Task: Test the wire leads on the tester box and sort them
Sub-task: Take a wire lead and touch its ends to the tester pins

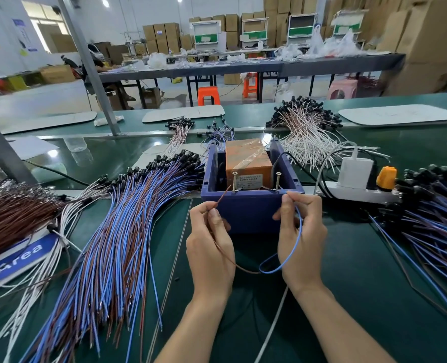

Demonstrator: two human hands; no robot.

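Left hand point(209, 247) pinches the brown lead point(222, 197), its tip just beside the left screw point(234, 182) on the box point(246, 213). Right hand point(301, 239) pinches the blue lead point(299, 231) near the right screw point(277, 180). Both bare tips should probably press the screws together, with the fingers kept on insulation.

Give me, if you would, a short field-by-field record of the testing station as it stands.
left hand: pinches the brown wire, tip raised beside the left screw; contact unclear
right hand: pinches the blue wire near the right screw
tester box: blue, open-topped, orange block inside, both screws upright on its front rim
left pile: blue and brown leads fanned on the green mat
right pile: more blue and brown leads
behind box: white leads
power strip: right of box, white adapter plugged in
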